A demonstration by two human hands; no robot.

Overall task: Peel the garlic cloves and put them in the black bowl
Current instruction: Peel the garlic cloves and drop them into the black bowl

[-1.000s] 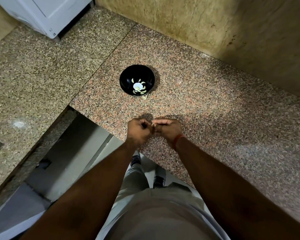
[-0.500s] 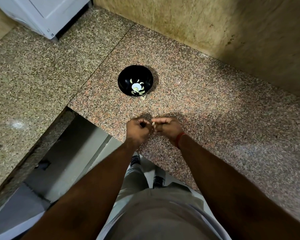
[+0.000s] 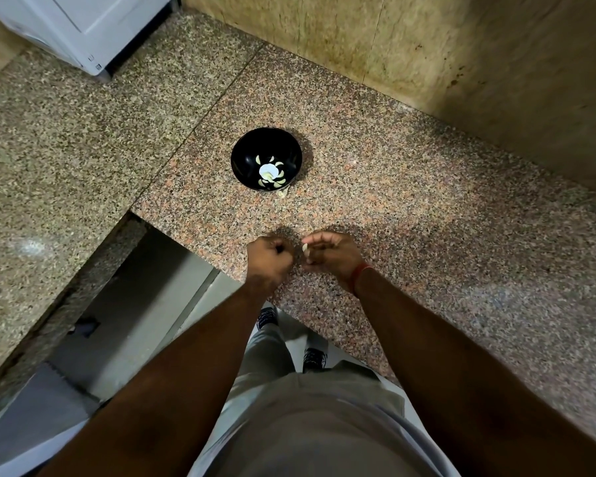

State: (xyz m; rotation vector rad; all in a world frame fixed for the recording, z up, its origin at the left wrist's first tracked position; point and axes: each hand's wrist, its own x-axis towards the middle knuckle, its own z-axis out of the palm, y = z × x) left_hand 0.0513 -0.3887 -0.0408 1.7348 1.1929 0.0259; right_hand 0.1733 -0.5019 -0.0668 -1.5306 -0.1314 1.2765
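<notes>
A black bowl stands on the granite counter and holds several pale peeled garlic cloves. A small pale piece, clove or skin, lies on the counter against the bowl's near rim. My right hand pinches a pale garlic clove between thumb and fingertips, above the counter's front edge. My left hand is curled into a fist just left of it; whether it holds a bit of skin is hidden.
The counter turns a corner on the left, with an open gap below its edge. A white appliance stands at the back left. A tiled wall runs behind the counter.
My two hands were touching; now they have drawn a little apart, and the clove shows at my right fingertips. The bowl has not moved.
</notes>
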